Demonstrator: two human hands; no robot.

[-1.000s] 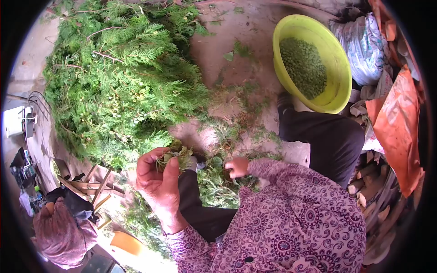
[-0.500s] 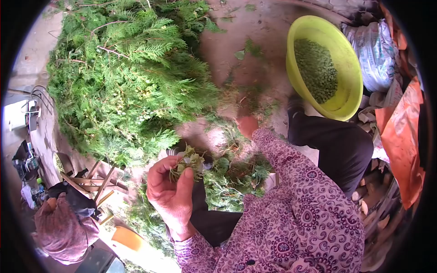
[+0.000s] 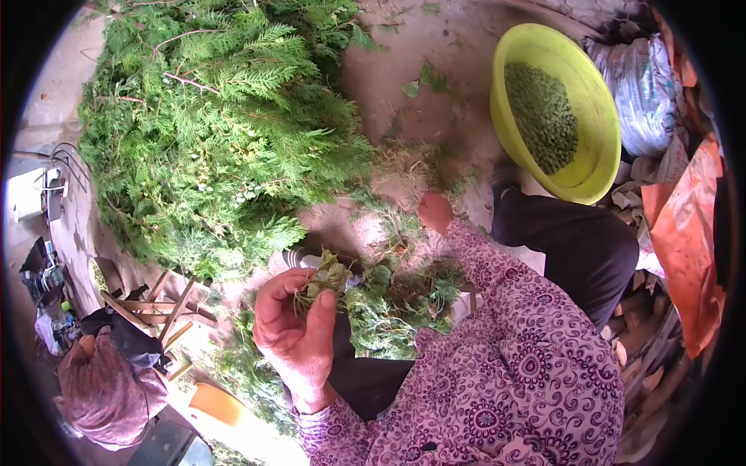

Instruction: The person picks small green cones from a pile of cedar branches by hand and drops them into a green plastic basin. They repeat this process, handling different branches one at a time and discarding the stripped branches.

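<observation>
My left hand [image 3: 299,334] is raised over my lap, thumb and fingers closed around a small bunch of pale green cones with bits of twig [image 3: 330,278]. Out past the patterned sleeve, my right hand [image 3: 436,213] hangs over the littered ground; it is blurred and its fingers cannot be made out. A large heap of green cypress branches [image 3: 233,132] lies ahead and to the left. Loose cypress sprigs [image 3: 388,318] lie between my legs. At the right, a tilted yellow-green basin [image 3: 598,167] holds many small green cones [image 3: 542,116].
A white woven sack [image 3: 637,93] and an orange sheet [image 3: 688,241] stand beyond the basin, with split wood [image 3: 641,334] below them. At lower left another person [image 3: 109,388] sits near a wooden frame [image 3: 159,311] and an orange container [image 3: 215,403].
My right hand has drawn slightly back and to the right over the ground. The left hand has barely shifted and keeps hold of the cone bunch.
</observation>
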